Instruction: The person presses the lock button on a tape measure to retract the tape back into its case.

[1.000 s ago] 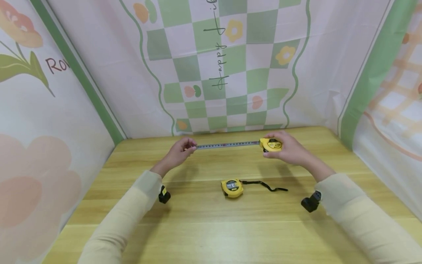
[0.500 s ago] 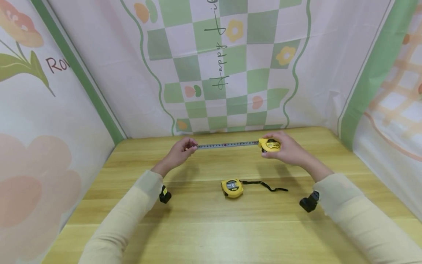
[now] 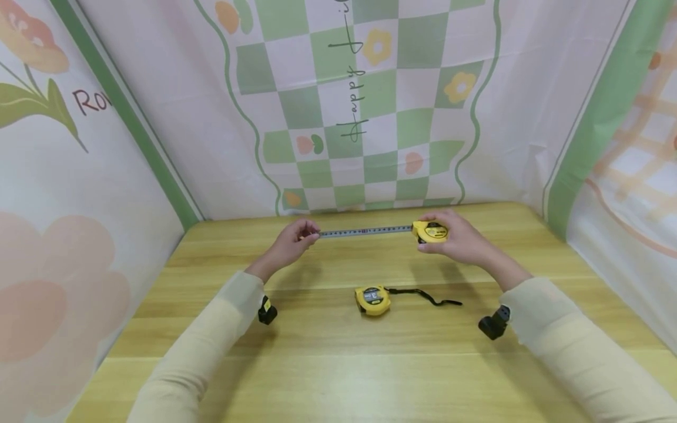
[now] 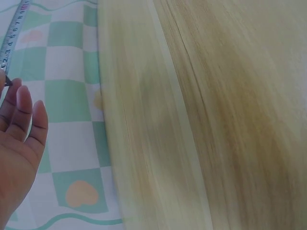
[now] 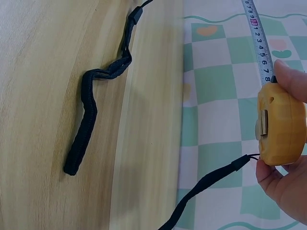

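Observation:
My right hand (image 3: 457, 238) grips a yellow tape measure (image 3: 431, 232) above the back of the table. A silver blade (image 3: 365, 231) with printed numbers runs out of it to the left, nearly level. At the blade's far end my left hand (image 3: 288, 244) pinches the tip between thumb and finger. In the left wrist view the other fingers (image 4: 38, 124) are loosely bent. From the held case (image 5: 283, 127) a black wrist strap (image 5: 206, 182) hangs in the right wrist view. A second yellow tape measure (image 3: 372, 300) lies on the table between my forearms, its black strap (image 3: 423, 294) stretched out to the right.
The wooden table (image 3: 338, 376) ends at the back against a hanging cloth (image 3: 365, 117) with green checks. Printed cloths also stand along the left (image 3: 63, 264) and right sides. Small black cameras (image 3: 494, 323) sit at both wrists.
The hands have come slightly closer together, the right moving left and the left a little right. The exposed blade is a bit shorter. The tape measure on the table stays in place.

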The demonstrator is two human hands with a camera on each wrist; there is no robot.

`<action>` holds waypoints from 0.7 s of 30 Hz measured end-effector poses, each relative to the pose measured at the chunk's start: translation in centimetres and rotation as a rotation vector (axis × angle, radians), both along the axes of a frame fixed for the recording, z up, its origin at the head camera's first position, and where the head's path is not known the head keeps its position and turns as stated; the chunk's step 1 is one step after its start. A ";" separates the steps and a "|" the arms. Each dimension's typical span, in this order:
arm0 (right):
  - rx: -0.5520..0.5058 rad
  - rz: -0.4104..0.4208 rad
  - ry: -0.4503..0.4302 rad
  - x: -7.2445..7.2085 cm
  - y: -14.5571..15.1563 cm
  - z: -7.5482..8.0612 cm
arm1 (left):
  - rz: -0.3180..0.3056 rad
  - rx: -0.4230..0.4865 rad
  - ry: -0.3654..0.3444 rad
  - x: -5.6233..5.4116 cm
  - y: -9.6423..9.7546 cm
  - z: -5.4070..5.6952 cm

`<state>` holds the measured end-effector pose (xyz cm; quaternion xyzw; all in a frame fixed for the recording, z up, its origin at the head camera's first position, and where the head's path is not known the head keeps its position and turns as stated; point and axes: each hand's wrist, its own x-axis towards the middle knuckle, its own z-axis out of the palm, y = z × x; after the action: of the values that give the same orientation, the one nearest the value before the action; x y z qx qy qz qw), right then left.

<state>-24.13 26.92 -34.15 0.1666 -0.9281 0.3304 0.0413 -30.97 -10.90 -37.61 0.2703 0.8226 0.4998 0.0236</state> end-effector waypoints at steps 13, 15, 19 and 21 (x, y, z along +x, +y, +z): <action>-0.011 0.000 -0.001 -0.1 -0.3 0.0 | 0.003 0.002 -0.007 0.0 0.2 0.0; -0.012 0.003 -0.002 -0.1 -0.4 0.0 | -0.002 0.003 -0.009 -0.1 0.2 -0.1; -0.016 0.002 -0.006 -0.3 -0.6 -0.1 | -0.016 0.014 -0.012 -0.2 0.4 -0.4; -0.019 -0.001 -0.006 -0.4 -0.6 -0.2 | -0.020 0.016 -0.011 -0.2 0.5 -0.4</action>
<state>-24.50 26.35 -34.37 0.1648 -0.9250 0.3399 0.0402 -31.17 -10.41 -38.03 0.2760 0.8156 0.5075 0.0311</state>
